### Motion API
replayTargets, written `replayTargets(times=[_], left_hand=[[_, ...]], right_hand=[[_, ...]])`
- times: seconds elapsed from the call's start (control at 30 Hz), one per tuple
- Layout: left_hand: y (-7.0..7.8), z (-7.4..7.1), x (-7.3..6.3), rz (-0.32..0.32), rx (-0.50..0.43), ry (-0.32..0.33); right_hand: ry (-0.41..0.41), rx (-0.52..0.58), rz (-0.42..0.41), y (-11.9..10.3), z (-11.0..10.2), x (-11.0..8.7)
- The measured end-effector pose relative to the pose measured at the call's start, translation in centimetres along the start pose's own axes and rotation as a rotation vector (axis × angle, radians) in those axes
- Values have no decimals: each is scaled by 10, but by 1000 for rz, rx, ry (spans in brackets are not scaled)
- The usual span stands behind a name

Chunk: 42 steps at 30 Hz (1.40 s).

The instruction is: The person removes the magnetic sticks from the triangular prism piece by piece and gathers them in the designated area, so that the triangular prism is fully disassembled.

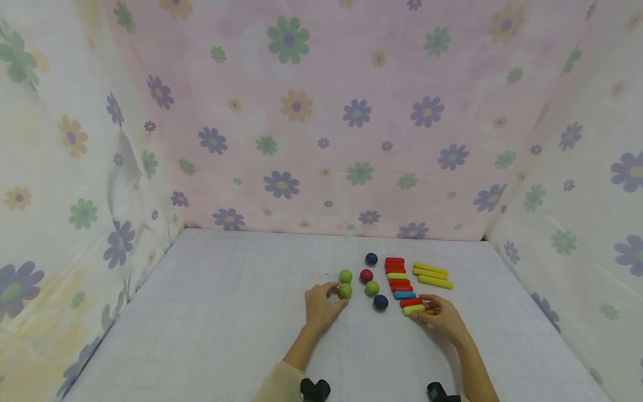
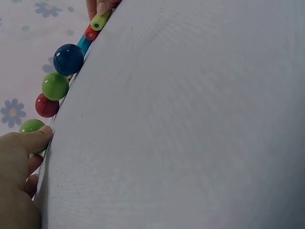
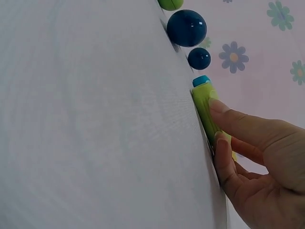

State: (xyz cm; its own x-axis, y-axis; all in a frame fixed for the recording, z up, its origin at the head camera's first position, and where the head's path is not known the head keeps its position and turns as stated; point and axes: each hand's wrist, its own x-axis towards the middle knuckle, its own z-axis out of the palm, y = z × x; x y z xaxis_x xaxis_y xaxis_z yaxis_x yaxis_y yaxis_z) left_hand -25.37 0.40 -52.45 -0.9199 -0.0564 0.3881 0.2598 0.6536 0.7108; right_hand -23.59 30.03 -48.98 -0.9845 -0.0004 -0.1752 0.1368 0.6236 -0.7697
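My left hand [image 1: 321, 306] pinches a green ball [image 1: 345, 291] between thumb and forefinger. Just beyond that ball, a second green ball [image 1: 345, 276] sits close against it. On the right, my right hand [image 1: 442, 317] has its thumb and fingers on the end of a light green stick [image 1: 414, 310]. A red stick [image 1: 411, 302] lies alongside, near the same fingertips. The right wrist view shows the thumb on top of the green stick [image 3: 204, 107], hiding part of it. In the left wrist view, the thumb covers part of the pinched green ball [image 2: 31, 128].
Between the hands are a red ball [image 1: 366, 276], another green ball [image 1: 372, 288] and two dark blue balls, one nearer [image 1: 380, 302]. A column of red sticks [image 1: 394, 267] includes a green and a blue stick [image 1: 404, 295]. Three yellow sticks [image 1: 432, 274] lie right of it.
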Motion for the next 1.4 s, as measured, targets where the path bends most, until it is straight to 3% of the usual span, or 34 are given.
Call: replayTargets(times=[0.57, 1.13, 1.3, 1.4], left_hand=[[1, 4, -1, -25, -8, -8], [2, 1, -2, 35, -20, 39], [0, -4, -2, 30, -83, 19], [-3, -11, 0, 1, -184, -24]], right_hand=[[-18, 42, 10, 7, -2, 3], [-23, 68, 25, 5, -1, -1], [-27, 66, -2, 3, -1, 0], [-20, 54, -31, 1, -2, 0]])
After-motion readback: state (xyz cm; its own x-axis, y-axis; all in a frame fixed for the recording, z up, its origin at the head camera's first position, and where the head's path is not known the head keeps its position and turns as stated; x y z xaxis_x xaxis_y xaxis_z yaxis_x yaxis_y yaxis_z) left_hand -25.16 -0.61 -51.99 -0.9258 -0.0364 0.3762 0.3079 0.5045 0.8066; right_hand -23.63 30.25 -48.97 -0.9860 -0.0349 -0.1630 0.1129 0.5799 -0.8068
